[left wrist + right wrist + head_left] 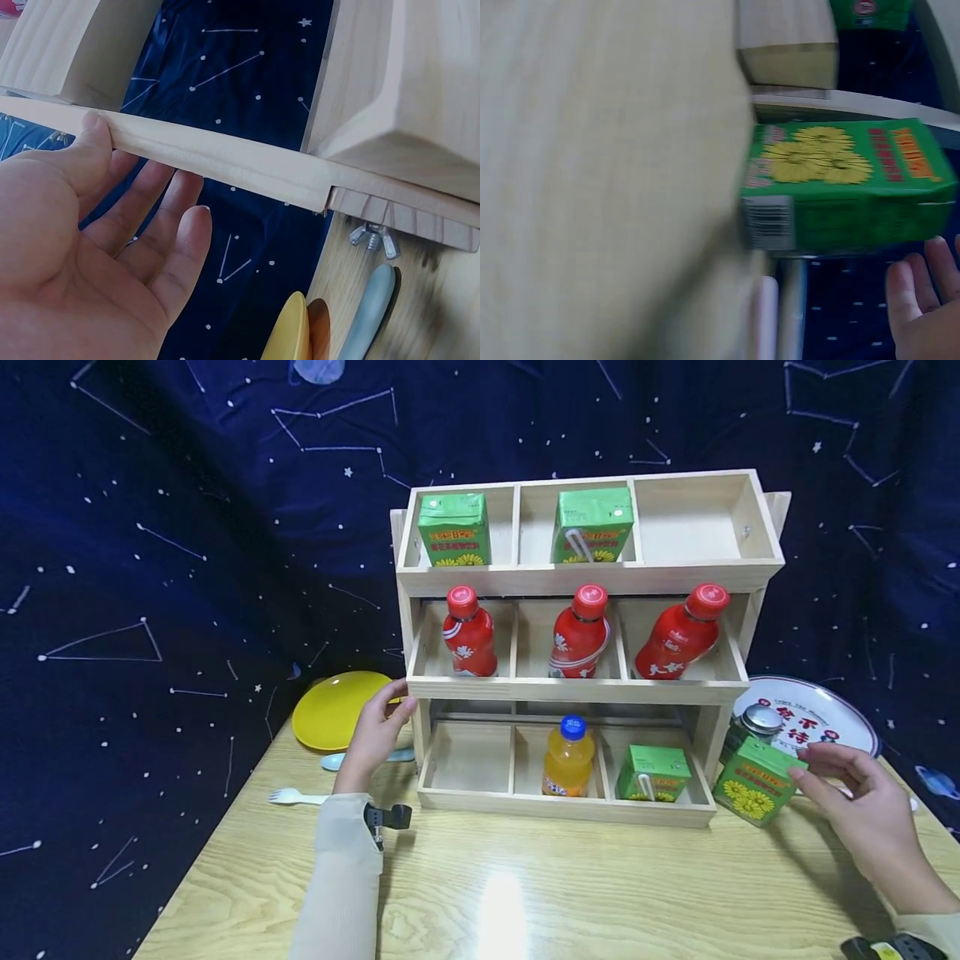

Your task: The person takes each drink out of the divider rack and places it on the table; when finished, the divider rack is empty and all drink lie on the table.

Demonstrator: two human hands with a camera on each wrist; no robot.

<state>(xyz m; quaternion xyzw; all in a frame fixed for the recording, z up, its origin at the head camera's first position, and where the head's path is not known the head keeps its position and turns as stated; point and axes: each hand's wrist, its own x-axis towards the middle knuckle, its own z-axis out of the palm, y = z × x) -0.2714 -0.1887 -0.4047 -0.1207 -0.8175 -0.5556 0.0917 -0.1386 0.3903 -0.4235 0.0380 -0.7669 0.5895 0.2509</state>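
A pale wooden three-tier shelf (577,692) stands on the table. My left hand (377,735) holds its left side upright, thumb on the near face and fingers partly behind, as the left wrist view shows. At the shelf's lower right, a green drink carton (753,781) with yellow flowers stands on the table. My right hand (862,802) is just right of this carton, fingers relaxed and fingertips near its upper edge; whether they touch cannot be told. In the right wrist view the carton (832,169) appears sideways, with the fingers (906,296) beside its end.
The shelf bears green cartons (453,531), red bottles (581,635) and an orange drink bottle (567,760). Left are a yellow plate (337,710), a blue-handled utensil (390,756) and a white fork (296,797). Right are a glass jar (759,720) and a white plate (847,718).
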